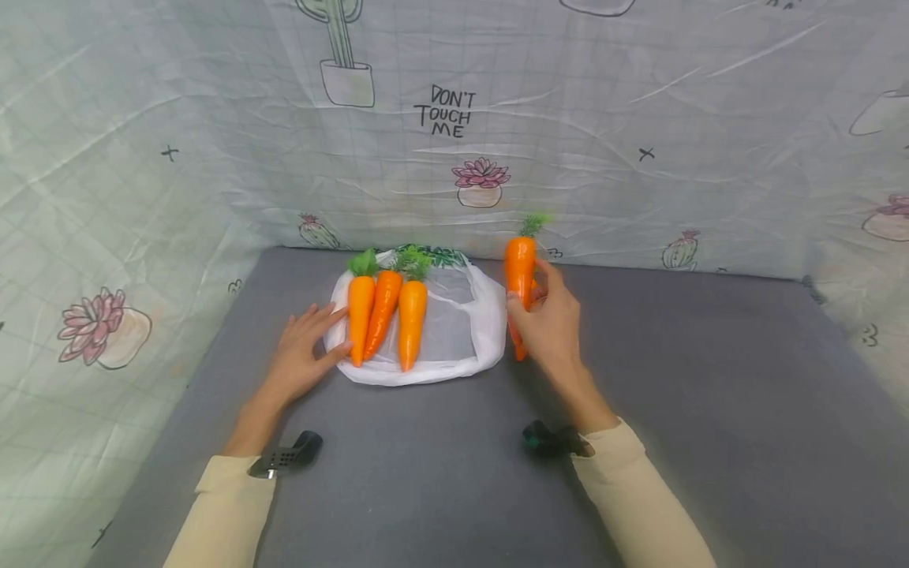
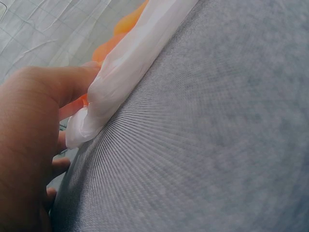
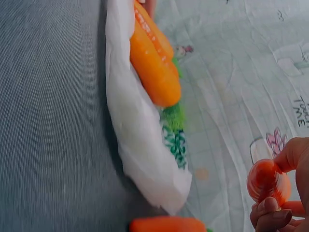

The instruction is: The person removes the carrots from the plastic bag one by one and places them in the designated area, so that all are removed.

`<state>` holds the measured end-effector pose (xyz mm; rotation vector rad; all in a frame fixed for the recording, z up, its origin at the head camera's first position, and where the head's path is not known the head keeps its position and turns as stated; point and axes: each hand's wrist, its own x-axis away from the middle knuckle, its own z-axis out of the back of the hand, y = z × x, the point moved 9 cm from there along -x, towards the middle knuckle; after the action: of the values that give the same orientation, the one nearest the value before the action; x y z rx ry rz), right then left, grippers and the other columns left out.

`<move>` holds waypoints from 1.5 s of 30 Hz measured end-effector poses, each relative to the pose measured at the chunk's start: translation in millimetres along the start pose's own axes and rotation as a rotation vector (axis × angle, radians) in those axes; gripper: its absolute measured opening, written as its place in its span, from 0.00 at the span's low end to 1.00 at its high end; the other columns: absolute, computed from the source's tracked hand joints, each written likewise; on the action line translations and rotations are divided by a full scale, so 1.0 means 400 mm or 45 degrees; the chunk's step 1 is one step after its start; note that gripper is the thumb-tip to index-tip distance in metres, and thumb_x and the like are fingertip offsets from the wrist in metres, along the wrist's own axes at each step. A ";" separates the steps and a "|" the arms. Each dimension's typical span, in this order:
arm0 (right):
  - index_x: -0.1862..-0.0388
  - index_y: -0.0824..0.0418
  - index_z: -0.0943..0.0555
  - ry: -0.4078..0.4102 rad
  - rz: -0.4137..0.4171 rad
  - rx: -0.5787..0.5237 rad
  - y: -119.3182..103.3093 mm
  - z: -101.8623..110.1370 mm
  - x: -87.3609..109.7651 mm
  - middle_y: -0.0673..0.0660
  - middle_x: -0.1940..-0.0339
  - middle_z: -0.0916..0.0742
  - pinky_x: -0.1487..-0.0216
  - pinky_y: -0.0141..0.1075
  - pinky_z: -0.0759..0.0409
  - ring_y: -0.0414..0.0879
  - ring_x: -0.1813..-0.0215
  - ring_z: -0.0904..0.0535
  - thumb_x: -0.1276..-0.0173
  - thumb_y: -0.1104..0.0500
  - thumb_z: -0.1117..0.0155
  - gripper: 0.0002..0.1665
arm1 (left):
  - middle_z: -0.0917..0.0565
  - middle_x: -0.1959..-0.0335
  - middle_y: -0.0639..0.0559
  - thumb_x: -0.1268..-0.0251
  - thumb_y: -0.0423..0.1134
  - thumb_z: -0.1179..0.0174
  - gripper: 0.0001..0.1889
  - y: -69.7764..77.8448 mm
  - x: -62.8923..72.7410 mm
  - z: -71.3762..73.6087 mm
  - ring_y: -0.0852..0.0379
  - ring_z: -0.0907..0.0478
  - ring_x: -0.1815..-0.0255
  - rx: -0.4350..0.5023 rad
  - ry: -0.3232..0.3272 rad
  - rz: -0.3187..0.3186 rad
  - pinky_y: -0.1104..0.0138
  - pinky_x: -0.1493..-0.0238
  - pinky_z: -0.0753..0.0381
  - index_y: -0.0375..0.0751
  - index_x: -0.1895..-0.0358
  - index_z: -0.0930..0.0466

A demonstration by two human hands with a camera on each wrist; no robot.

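Three orange carrots (image 1: 382, 312) with green tops lie side by side on a white plastic bag (image 1: 490, 323), which has green print at its far edge. My left hand (image 1: 301, 351) rests at the bag's left side, its fingers extended and the thumb and forefinger against the leftmost carrot. To the right of the bag, my right hand (image 1: 554, 315) holds up another carrot (image 1: 521, 256) between thumb and fingers, leafy top pointing away. Partly hidden under that hand, one more carrot (image 3: 166, 225) lies on the table beside the bag.
The grey table (image 1: 419, 473) runs up to a pale cloth backdrop (image 1: 568, 118) printed with potted plants and lettering. The cloth also hangs along the left and right sides. Each wrist wears a dark strapped device (image 1: 287, 455).
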<state>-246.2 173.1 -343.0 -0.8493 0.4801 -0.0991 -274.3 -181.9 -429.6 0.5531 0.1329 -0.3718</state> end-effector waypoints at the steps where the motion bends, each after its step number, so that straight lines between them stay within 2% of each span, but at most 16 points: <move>1: 0.33 0.61 0.31 0.005 -0.001 0.005 0.006 0.005 -0.001 0.58 0.70 0.20 0.75 0.37 0.26 0.48 0.76 0.25 0.40 0.55 0.35 0.36 | 0.37 0.29 0.38 0.37 0.56 0.42 0.34 0.001 0.000 0.000 0.36 0.50 0.27 -0.002 0.002 -0.002 0.41 0.30 0.61 0.42 0.31 0.34; 11: 0.34 0.63 0.31 0.037 0.015 0.050 0.056 0.057 -0.002 0.59 0.69 0.20 0.76 0.37 0.27 0.48 0.74 0.26 0.40 0.54 0.37 0.35 | 0.37 0.30 0.38 0.37 0.54 0.42 0.34 0.002 0.003 0.000 0.36 0.50 0.27 -0.003 0.013 -0.009 0.41 0.30 0.61 0.42 0.31 0.33; 19: 0.33 0.62 0.32 0.037 -0.019 0.082 0.097 0.071 -0.001 0.60 0.68 0.20 0.75 0.38 0.29 0.49 0.74 0.28 0.39 0.54 0.36 0.35 | 0.36 0.30 0.38 0.37 0.53 0.42 0.33 0.000 0.003 0.001 0.36 0.49 0.27 -0.004 0.022 -0.014 0.41 0.30 0.61 0.41 0.32 0.33; 28: 0.32 0.62 0.33 0.007 -0.072 0.129 0.133 0.063 0.005 0.61 0.68 0.20 0.75 0.38 0.30 0.50 0.74 0.28 0.38 0.53 0.37 0.36 | 0.36 0.30 0.38 0.37 0.54 0.41 0.33 0.000 0.002 0.000 0.36 0.48 0.28 -0.006 0.037 -0.022 0.40 0.31 0.60 0.41 0.32 0.32; 36: 0.34 0.63 0.31 0.019 -0.066 0.119 0.166 0.047 0.009 0.60 0.70 0.20 0.72 0.39 0.30 0.50 0.73 0.26 0.41 0.56 0.35 0.36 | 0.36 0.30 0.38 0.37 0.54 0.42 0.33 0.000 0.002 0.000 0.36 0.49 0.27 -0.003 0.029 -0.015 0.41 0.30 0.61 0.41 0.31 0.33; 45: 0.34 0.64 0.32 -0.037 -0.121 0.142 0.202 0.025 0.011 0.60 0.71 0.21 0.72 0.39 0.30 0.52 0.72 0.27 0.40 0.56 0.36 0.36 | 0.36 0.30 0.39 0.38 0.54 0.41 0.33 0.002 0.004 0.001 0.36 0.49 0.27 0.009 0.035 -0.024 0.41 0.30 0.60 0.42 0.31 0.33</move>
<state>-246.2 232.6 -398.8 -0.7631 0.4035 -0.1986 -272.7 -182.0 -429.2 0.5643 0.1636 -0.3834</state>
